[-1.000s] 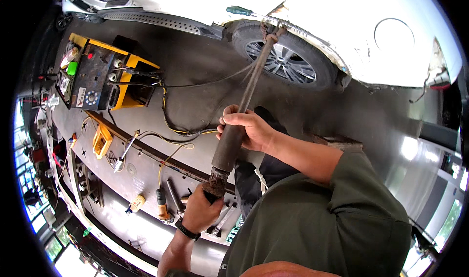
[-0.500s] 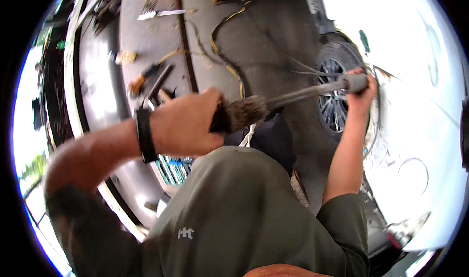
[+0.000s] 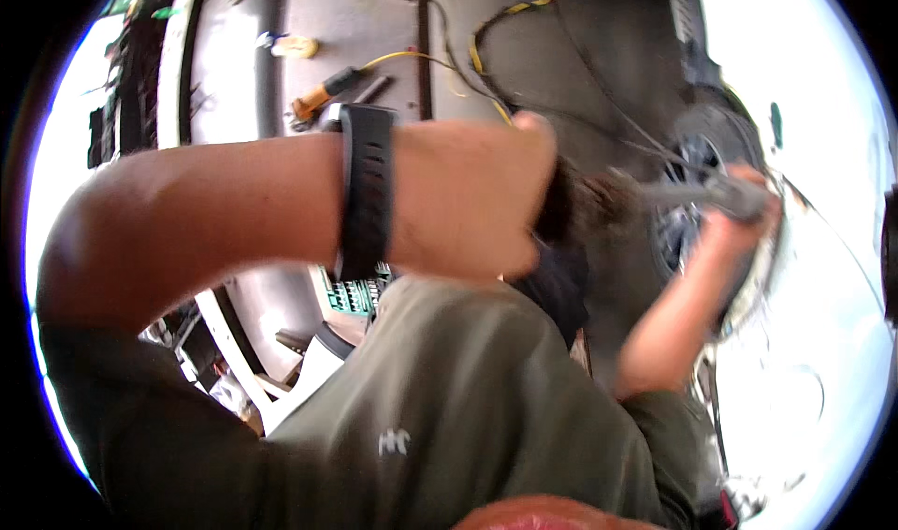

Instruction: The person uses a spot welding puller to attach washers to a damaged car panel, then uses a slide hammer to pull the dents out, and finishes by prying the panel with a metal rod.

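Slide hammer (image 3: 672, 194) fills our closed left hand (image 3: 468, 198) and right hand (image 3: 734, 229); cables (image 3: 522, 8) cross grey floor (image 3: 533, 62) between platform edge (image 3: 425, 86) and car (image 3: 823, 277).

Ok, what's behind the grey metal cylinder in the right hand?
Behind the grey metal cylinder, gripped by the right hand, part of a black-tyred, spoked car wheel shows, blurred. Whatever the cylinder and hand cover cannot be seen.

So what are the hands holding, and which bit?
A metal tool: the left hand grips its dark end, the right hand its grey sleeve.
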A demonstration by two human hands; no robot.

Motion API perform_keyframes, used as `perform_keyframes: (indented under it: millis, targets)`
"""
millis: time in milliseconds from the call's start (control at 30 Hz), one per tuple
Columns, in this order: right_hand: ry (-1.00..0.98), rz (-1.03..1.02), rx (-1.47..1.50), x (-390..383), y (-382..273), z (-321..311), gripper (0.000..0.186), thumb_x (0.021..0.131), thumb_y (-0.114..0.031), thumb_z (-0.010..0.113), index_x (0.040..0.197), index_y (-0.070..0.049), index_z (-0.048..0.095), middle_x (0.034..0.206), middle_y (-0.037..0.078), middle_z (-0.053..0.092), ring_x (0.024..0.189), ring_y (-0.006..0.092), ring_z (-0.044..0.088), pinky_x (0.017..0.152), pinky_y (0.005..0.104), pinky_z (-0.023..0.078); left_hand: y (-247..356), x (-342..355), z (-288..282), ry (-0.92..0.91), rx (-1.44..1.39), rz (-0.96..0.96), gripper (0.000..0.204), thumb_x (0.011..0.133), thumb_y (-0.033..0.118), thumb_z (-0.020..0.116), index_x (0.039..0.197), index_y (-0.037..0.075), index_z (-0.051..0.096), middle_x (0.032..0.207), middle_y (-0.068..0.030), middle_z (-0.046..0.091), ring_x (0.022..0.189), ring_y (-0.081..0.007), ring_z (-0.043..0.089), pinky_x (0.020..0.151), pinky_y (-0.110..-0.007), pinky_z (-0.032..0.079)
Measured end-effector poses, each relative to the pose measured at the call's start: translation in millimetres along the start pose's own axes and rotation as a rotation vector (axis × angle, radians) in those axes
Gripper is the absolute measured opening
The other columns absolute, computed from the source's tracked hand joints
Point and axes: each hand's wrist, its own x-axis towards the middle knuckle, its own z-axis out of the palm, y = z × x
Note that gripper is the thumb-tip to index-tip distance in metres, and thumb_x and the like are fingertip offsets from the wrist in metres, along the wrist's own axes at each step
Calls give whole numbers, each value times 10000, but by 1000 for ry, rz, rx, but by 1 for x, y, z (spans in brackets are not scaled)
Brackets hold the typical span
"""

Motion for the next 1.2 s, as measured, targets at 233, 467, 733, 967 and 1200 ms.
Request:
perform_keyframes:
  millis: [233,467,733,967,1200]
  targets:
    - [-42,353,320,-171,161,158,231,975,-274,559,1091,-75,575,934,92,614,896,221,616,828,370,524,-77,-22,65,70,-189,-132,680,760,229,799,1294,-42,477,1123,-269,692,1067,-404,687,962,-451,530]
    - [-186,533,457,-164,113,131,406,907,-230,698,1249,-45,582,1066,122,653,1096,270,647,1017,444,519,-44,-17,61,154,-148,-43,602,765,136,743,1267,-54,471,1079,-227,689,1004,-334,695,905,-389,544]
    - [-97,398,355,-135,100,129,342,883,-135,685,1176,-57,529,955,146,629,912,259,653,866,459,561,-28,-20,52,138,-100,-36,602,767,100,732,1275,-69,457,1107,-211,691,1033,-308,696,926,-382,543]
    - [78,139,355,-22,14,36,236,904,-198,672,1015,-36,541,899,167,642,829,321,642,804,481,565,-22,-32,51,106,-135,-31,632,813,135,712,1345,-44,421,1120,-262,681,1065,-386,687,940,-415,533]
    - [141,140,219,-8,-3,15,245,895,-185,713,976,-76,510,866,154,632,820,280,637,820,441,563,-6,-36,49,50,-115,-18,665,842,146,718,1387,-23,375,1102,-256,686,1036,-363,706,919,-412,545]
